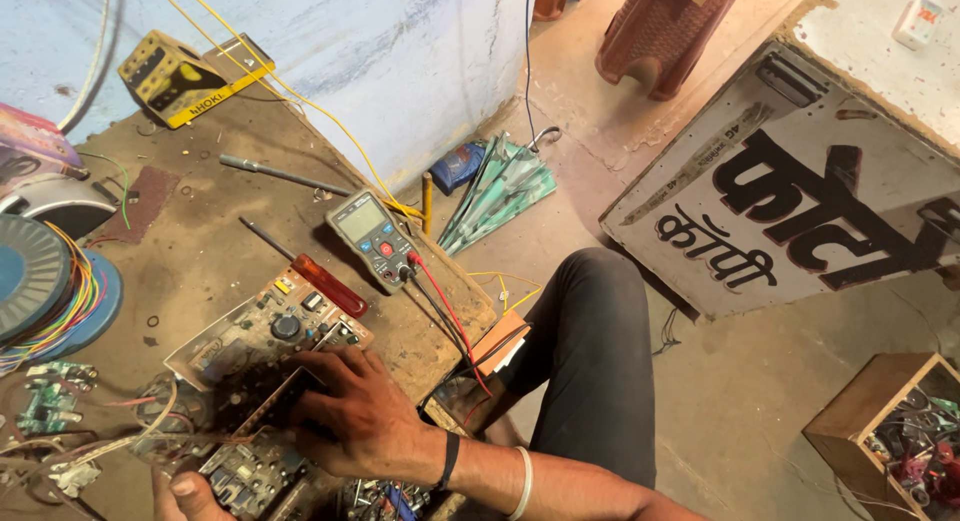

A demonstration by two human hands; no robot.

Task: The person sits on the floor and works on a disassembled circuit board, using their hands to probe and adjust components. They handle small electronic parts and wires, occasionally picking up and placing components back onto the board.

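My right hand (pixel 355 411) lies flat on a circuit board (pixel 262 333), its fingers curled over a dark part near the board's front edge. Only the thumb and fingertips of my left hand (pixel 185 494) show at the bottom edge, touching a second board (pixel 250 471) with several grey components and loose wires. A red-handled screwdriver (pixel 325 284) lies just beyond the first board. A grey multimeter (pixel 375 236) with red and black leads sits near the bench edge.
Wooden workbench (pixel 215 246) with a wire spool (pixel 35 271) at left, a yellow tool (pixel 180 76) at the back, small green boards (pixel 45 406). On the floor stand a painted signboard (pixel 800 196), a wooden parts box (pixel 885 426) and a folded umbrella (pixel 495 191).
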